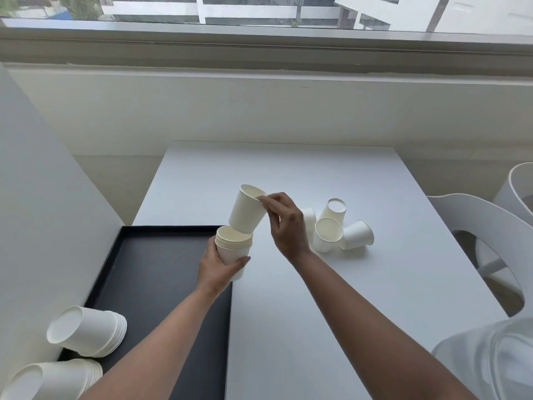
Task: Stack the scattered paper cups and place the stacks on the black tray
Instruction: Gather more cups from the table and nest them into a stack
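above the stack point(233, 252), right hand point(284, 223) pinching cup point(247, 210)

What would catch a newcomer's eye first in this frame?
Mid-table, the right hand pinches a single paper cup by its rim, tilted just above the stack that the left hand grips. Four loose cups cluster to the right on the white table. Two finished stacks lie on their sides at the black tray's near-left corner.

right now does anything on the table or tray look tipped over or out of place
Yes. Two stacks lie on their sides at the tray's near left corner, and one loose cup lies tipped on the table.
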The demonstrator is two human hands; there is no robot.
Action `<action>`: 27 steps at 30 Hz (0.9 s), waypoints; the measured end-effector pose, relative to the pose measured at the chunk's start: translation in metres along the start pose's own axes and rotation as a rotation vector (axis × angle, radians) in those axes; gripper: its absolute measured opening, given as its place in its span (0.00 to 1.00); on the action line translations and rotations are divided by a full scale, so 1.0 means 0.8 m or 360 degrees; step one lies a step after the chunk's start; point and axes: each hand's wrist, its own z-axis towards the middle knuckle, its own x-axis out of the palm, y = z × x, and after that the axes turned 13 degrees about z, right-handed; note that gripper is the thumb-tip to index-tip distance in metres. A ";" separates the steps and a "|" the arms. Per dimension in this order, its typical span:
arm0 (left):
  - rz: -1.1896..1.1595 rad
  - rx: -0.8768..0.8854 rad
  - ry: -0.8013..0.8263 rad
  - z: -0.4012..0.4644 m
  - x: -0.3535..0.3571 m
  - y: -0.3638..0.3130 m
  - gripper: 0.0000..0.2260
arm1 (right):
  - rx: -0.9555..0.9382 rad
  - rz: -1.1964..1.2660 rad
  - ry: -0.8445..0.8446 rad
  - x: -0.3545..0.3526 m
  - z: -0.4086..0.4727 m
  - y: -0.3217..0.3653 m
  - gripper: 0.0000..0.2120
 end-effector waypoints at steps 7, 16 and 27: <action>-0.0015 0.0054 -0.0007 -0.004 0.002 -0.004 0.28 | -0.0090 -0.0033 0.0269 0.004 -0.018 0.011 0.16; 0.0005 0.0079 -0.0003 -0.006 0.003 -0.011 0.27 | -0.0104 -0.0169 0.0511 0.000 -0.040 0.012 0.21; 0.0037 0.0093 0.0011 -0.008 0.009 -0.016 0.26 | -0.0080 -0.0217 0.0596 -0.007 -0.054 0.001 0.25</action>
